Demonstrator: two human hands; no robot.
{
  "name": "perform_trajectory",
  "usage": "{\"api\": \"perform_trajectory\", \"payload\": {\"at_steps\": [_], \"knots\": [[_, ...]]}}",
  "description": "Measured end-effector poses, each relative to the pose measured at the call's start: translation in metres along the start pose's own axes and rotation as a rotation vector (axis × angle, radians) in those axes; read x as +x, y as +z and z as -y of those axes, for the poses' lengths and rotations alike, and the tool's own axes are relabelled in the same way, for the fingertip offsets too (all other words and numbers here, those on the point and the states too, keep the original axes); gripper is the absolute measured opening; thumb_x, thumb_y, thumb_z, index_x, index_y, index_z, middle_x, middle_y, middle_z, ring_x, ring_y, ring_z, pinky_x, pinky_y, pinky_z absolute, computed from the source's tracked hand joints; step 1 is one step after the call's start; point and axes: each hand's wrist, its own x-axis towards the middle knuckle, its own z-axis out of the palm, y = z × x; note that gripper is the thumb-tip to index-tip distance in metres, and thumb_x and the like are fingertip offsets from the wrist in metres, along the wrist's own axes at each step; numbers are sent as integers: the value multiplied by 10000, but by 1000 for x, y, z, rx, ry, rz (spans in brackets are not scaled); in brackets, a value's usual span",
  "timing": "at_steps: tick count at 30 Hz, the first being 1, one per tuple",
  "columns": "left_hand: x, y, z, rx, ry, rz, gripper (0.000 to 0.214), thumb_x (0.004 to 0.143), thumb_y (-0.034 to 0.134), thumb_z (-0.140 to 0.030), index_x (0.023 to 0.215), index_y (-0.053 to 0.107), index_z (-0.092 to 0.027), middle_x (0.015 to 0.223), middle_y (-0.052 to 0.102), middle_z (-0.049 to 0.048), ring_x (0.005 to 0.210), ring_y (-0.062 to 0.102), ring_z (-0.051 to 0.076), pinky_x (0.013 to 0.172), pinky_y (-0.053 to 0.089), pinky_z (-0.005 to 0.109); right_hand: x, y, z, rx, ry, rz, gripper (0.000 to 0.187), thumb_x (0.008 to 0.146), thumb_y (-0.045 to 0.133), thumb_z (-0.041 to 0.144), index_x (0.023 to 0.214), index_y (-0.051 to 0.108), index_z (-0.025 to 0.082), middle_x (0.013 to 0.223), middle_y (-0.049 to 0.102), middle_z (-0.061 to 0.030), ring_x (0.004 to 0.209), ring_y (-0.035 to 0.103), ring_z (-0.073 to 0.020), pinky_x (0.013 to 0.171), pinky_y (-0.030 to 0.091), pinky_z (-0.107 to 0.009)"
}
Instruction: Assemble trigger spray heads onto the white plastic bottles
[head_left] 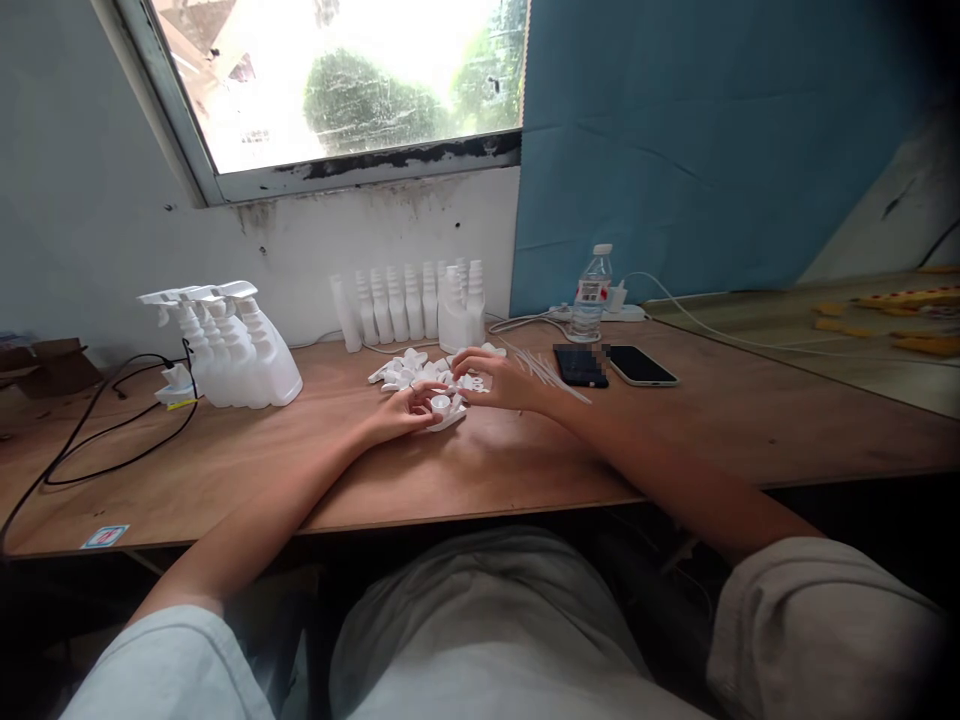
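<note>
Left hand: partly closed; I have a white cup-shaped part between thumb and fingers.
Right hand: half open, fingers bent above the small white pieces beside the cup-shaped part; I cannot tell whether the fingertips have hold of anything.
Cup-shaped part: in front of the pile of loose white parts on the counter, mouth facing up.
Flat white piece: directly beside the cup-shaped part; whether the two are joined, I cannot tell.
Handling, judged: light, stiff, probably moulded plastic; smooth enough to slip or spin in a loose pinch. Thin edges may not tolerate hard squeezing.
Grip point, judged: the outer wall of the cup, thumb opposite fingers, mouth left uncovered.
Thin tubes: fanned out on my right; likely flexible, best lifted singly near mid-length.
White bottles: standing along the wall behind the pile.
Sprayer-topped bottles: grouped upright on my left.
</note>
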Motion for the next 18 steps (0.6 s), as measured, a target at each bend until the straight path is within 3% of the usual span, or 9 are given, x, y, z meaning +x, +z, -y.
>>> {"api": "perform_trajectory", "payload": {"at_steps": [5, 14, 18], "knots": [[2, 3, 4, -35, 14, 8, 647, 770, 724, -364, 1331, 459, -183, 1045, 589, 65, 692, 522, 60, 654, 438, 197, 3, 13, 15, 4, -123, 8, 117, 824, 587, 236, 929, 604, 189, 1065, 593, -107, 1032, 577, -208, 894, 481, -365], [0, 4, -2, -35, 39, 9, 589, 756, 733, -368, 1266, 522, -161, 1138, 588, 108, 780, 540, 97, 687, 448, 232, 0, 20, 11, -18, -138, 48, 158, 849, 570, 221, 1003, 581, 184, 1109, 562, -117, 1058, 555, -214, 929, 465, -391], [1, 4, 1, -39, 7, -10, 640, 732, 744, -406, 1274, 497, -172, 1009, 631, 88, 722, 553, 102, 651, 444, 235, -1, 18, 12, 11, -141, 16, 124, 868, 553, 235, 980, 573, 186, 1083, 568, -119, 1027, 561, -210, 905, 472, -391]]}}
